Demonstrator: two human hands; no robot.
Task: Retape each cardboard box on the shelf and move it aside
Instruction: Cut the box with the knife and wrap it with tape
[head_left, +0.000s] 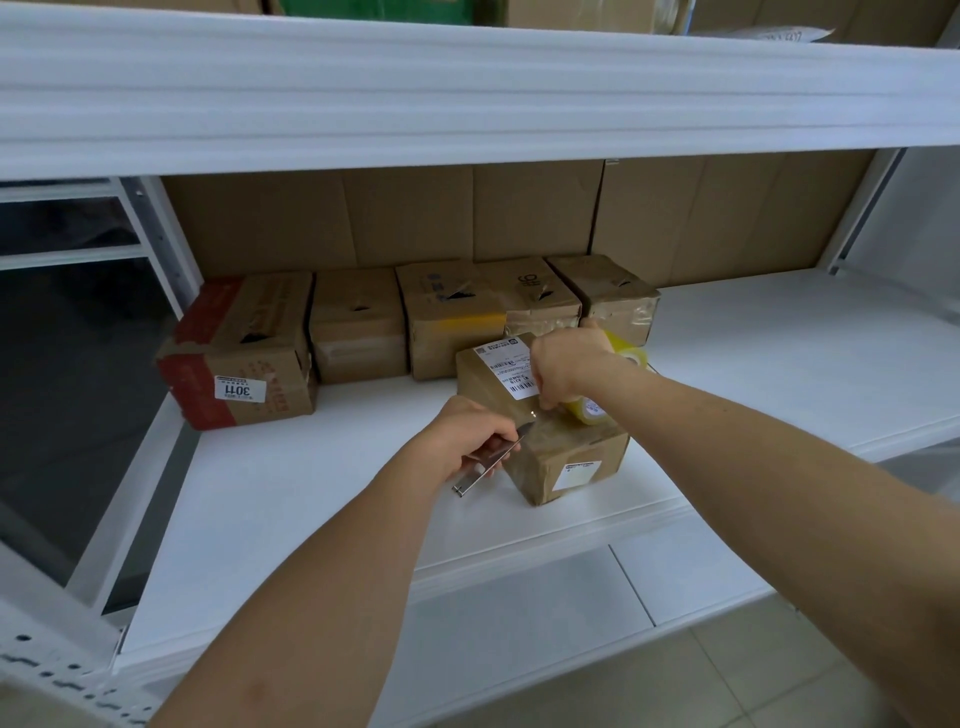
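Observation:
A small cardboard box (558, 452) with white labels stands near the front of the white shelf (291, 499). My left hand (470, 434) grips a metal utility knife (491, 462), its blade tip at the clear tape on the box top. My right hand (569, 366) pinches the tape strip down on the box, beside a yellowish tape roll (589, 408) lying on the box. A second tape roll (631, 356) shows behind my right wrist.
Several cardboard boxes line the back left of the shelf, among them a red-edged one (239, 358) and a taped one (615, 296). A flattened cardboard sheet (519, 218) backs the shelf. An upper shelf (467, 88) overhangs. The shelf's right part (805, 343) holds nothing.

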